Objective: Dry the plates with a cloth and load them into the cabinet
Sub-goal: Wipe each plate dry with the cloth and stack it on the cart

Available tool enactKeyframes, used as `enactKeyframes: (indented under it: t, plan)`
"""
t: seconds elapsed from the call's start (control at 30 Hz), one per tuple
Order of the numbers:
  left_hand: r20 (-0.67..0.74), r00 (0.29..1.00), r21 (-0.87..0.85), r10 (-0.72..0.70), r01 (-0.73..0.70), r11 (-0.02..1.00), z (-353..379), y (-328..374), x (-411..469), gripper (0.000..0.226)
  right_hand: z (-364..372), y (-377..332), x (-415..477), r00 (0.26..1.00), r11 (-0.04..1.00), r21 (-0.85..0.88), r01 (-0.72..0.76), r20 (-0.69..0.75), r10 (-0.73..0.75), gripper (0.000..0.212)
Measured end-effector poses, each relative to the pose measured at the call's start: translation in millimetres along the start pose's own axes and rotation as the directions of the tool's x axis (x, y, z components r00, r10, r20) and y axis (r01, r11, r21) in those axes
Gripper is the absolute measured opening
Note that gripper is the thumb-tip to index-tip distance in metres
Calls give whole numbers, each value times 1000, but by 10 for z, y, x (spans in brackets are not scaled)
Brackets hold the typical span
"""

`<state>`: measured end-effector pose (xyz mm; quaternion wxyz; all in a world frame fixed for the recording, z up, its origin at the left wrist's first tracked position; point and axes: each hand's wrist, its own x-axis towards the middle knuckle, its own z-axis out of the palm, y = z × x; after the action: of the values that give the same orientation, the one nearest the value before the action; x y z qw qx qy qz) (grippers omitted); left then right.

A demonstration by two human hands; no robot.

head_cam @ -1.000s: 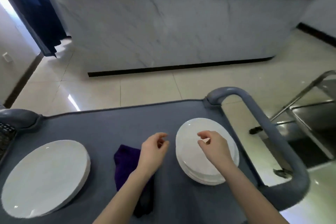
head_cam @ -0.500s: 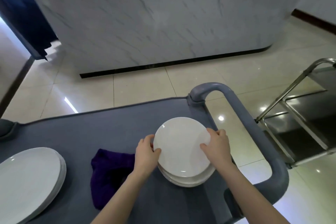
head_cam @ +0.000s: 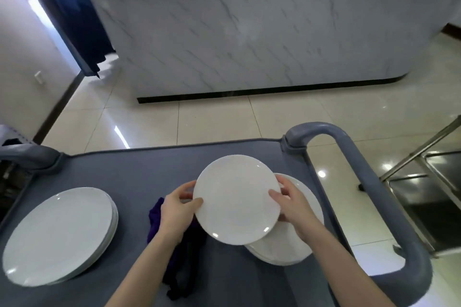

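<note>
Round white ceramic plate just lifted off its stack
Left hand and right hand grip its rim above the stack at the grey cart's right edge; the purple cloth likely comes next.

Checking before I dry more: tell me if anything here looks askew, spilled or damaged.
Nothing stands out. The left stack and right stack sit even; the left hand and right hand grip the lifted plate; the purple cloth lies bunched between the stacks. No chips or spills.
</note>
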<state>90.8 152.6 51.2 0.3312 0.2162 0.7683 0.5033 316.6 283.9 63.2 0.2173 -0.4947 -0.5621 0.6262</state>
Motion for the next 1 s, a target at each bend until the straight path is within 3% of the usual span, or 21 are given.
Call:
enactKeyframes:
  t: [0.1,0.33,0.43,0.5,0.6,0.67,0.73,0.8,0.87,0.93,1.0]
  plan:
    - [-9,999,-42,39,-40,998,-234,-24,13,50,253,-6,-25,990,974,196,-111,112,90,36]
    - [-16,998,-126,67,-68,990,-662,-191,7,27,582,-49,-19,996,932,351,-86,48,74,33]
    - [-109,992,112,72,-59,992,-752,-379,-76,23,604,-54,-15,999,927,375,-34,-20,45,34]
    - [-50,990,306,132,-111,945,-717,-537,-174,23,630,-51,-14,998,928,371,-11,-55,34,35]
    - [186,969,627,163,-244,740,-529,-722,-298,52,694,-34,-19,995,936,352,-8,-93,44,34]
    - [214,965,766,150,-261,587,-444,-807,-324,64,723,-6,-25,993,939,343,-18,-105,57,33]
    - [179,970,804,166,-241,544,-440,-832,-290,56,736,35,-33,993,940,339,-24,-104,63,34]
    - [162,969,794,188,-241,559,-483,-817,-222,35,736,66,-48,993,946,324,-25,-104,61,35]
    - [132,969,720,209,-239,651,-563,-776,-146,16,730,92,-60,991,951,307,-34,-115,73,35]
    - [47,981,546,186,-181,818,-682,-692,-93,17,720,104,-75,989,954,295,-41,-126,81,37]
    - [-66,989,377,132,-97,921,-826,-584,-55,24,727,91,-96,989,959,282,-40,-126,79,39]
